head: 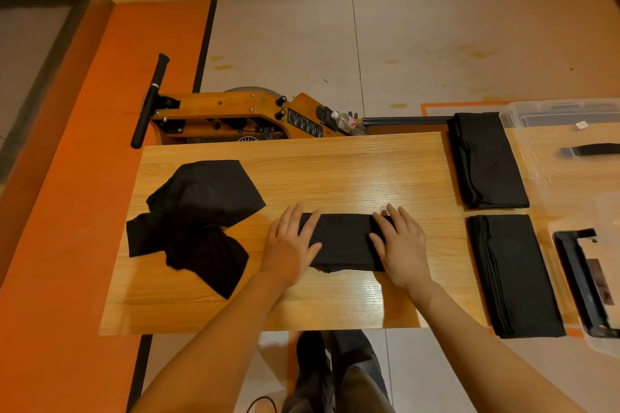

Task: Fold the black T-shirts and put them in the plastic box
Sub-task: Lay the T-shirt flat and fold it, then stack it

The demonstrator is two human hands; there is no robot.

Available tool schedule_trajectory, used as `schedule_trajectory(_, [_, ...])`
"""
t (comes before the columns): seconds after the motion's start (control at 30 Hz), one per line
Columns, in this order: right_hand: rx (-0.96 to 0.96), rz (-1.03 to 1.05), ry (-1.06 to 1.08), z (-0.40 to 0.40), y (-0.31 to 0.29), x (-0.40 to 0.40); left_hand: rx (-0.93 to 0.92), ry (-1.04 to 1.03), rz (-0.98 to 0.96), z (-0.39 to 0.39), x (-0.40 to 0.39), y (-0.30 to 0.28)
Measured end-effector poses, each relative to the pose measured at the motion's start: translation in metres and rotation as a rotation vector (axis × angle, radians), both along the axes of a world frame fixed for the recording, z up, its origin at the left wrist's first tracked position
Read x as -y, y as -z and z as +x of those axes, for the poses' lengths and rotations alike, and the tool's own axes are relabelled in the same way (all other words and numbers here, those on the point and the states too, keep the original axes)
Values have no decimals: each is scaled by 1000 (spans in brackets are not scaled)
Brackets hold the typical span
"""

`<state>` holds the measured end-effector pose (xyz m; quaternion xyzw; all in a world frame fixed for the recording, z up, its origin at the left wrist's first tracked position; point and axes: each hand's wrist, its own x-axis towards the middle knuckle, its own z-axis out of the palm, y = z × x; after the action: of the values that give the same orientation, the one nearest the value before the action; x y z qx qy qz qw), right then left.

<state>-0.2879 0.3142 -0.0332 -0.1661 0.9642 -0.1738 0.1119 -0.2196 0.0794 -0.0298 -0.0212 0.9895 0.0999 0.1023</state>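
On counter point(335, 171), centre: one black T-shirt point(345, 243), folded to a narrow band. Left hand point(290, 243) and right hand point(401, 245) lie spread flat, fingers straight, pressing its two ends. Left: unfolded shirt heap point(194, 221). Right: two folded stacks point(488, 161) point(516, 275), beside the plastic box point(563, 114). Step judged: flattening the fold. Next move likely calls for lifting the band without it springing open.

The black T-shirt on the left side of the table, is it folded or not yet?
Not yet folded. The left T-shirt lies crumpled in a loose heap on the table, touched by neither hand.
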Motion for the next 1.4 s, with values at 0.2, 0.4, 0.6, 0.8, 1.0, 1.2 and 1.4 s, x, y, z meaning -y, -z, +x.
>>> schedule_trajectory(0.2, [53, -58, 34, -20, -13, -17, 0, -83, 30, -25, 13, -7])
schedule_trajectory(0.4, [161, -64, 75, -31, -4, -20, 86, -213, 48, -36, 16, -12])
schedule_trajectory(0.6, [295, -402, 194, -26, -19, -16, 84, -369, 288, -30, 16, -10])
schedule_trajectory(0.8, [396, -514, 313, -13, -22, -20, 173, -534, 488, -18, 14, -13])
schedule_trajectory(1.0, [318, -546, 308, 1, -17, -29, 39, -496, 560, -3, 8, -8])
schedule_trajectory(1.2, [330, -445, 186, 6, -17, -31, 167, -384, 546, 0, 4, -5])
schedule_trajectory(1.4, [318, -479, 208, 5, -27, -32, 32, -427, 674, -5, -4, -20])
